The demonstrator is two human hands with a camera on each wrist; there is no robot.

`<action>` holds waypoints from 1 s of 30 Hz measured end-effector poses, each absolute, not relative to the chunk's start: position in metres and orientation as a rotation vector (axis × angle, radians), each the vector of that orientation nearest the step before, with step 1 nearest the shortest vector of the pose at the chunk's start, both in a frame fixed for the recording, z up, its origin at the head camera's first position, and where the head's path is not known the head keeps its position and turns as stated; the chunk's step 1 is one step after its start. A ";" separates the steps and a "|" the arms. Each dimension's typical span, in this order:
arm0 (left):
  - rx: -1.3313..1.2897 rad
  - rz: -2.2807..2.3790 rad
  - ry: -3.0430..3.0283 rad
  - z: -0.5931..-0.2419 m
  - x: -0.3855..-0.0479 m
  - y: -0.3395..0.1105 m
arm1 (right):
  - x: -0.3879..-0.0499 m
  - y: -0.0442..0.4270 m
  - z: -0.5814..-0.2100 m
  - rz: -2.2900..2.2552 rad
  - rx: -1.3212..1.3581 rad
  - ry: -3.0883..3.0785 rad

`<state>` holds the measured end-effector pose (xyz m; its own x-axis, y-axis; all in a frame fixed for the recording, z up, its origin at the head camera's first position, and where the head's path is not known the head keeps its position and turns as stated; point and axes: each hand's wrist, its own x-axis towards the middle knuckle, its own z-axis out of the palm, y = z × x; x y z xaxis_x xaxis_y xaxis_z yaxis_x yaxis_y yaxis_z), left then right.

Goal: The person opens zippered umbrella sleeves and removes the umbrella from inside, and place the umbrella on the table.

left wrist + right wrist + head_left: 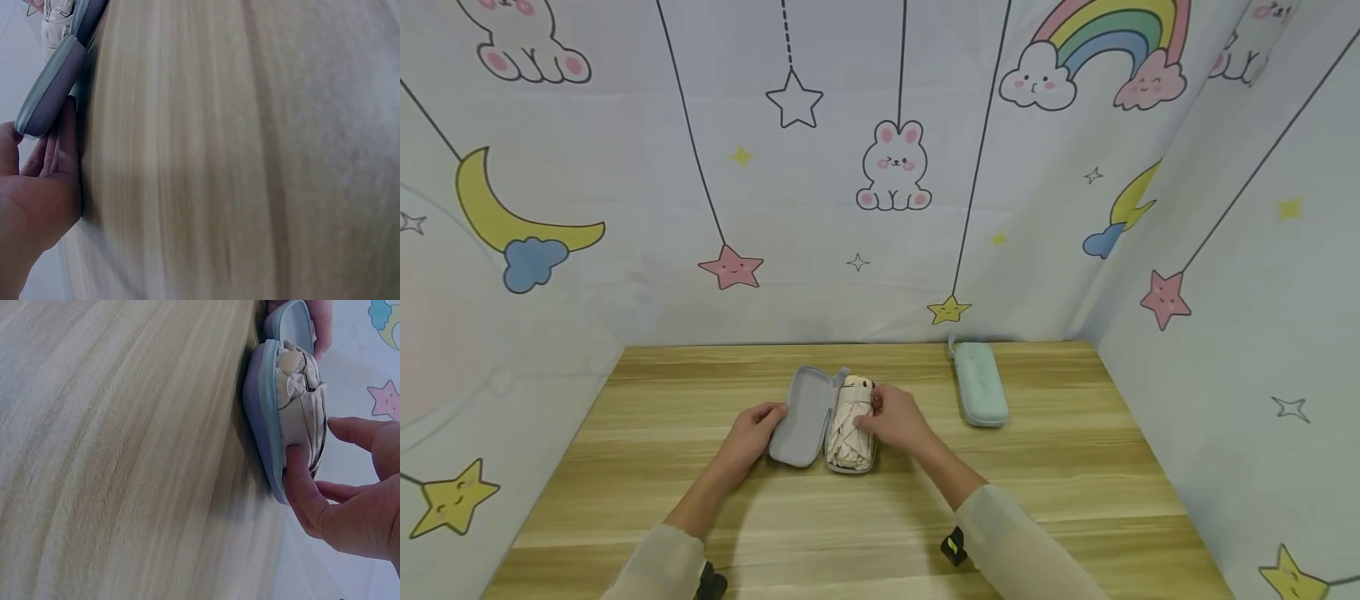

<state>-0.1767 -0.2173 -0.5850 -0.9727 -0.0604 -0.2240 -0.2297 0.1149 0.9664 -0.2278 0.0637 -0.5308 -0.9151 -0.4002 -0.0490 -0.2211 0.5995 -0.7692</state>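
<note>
An unzipped hard case lies flat on the table, its grey lid (806, 421) folded out to the left. In its other half sits a cream folded umbrella (852, 429), its cloth gathered in pleats. My left hand (756, 433) holds the lid's outer left edge, with the thumb above and the fingers (53, 147) underneath. From the right, my right hand (897, 417) grips the umbrella, thumb and fingers spread along its body. In the right wrist view one fingertip (296, 456) lies between the cloth and the case's rim (270, 394).
A closed mint-green case (981, 383) with a loop at its top lies on the wooden table (1037, 500), right of the hands. Small black objects, one a tag (953, 546), show beside the sleeves. Printed cloth walls (850, 308) stand behind and at the sides.
</note>
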 end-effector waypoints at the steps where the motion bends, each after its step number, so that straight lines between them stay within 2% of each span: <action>1: -0.297 1.990 2.243 -0.586 -0.177 -0.217 | -0.227 0.063 -0.531 -1.199 -0.522 2.616; 9: -0.294 1.995 2.251 -0.586 -0.178 -0.217 | -0.225 0.057 -0.532 -1.060 -0.601 2.683; 30: -0.284 1.980 2.275 -0.589 -0.178 -0.218 | -0.223 0.050 -0.535 -1.142 -0.456 2.589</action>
<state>-0.1782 -0.2183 -0.5886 -0.9762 -0.0676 -0.2060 -0.2134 0.1308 0.9682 -0.2228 0.0501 -0.5351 -0.9126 -0.3904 -0.1213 -0.1737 0.6389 -0.7494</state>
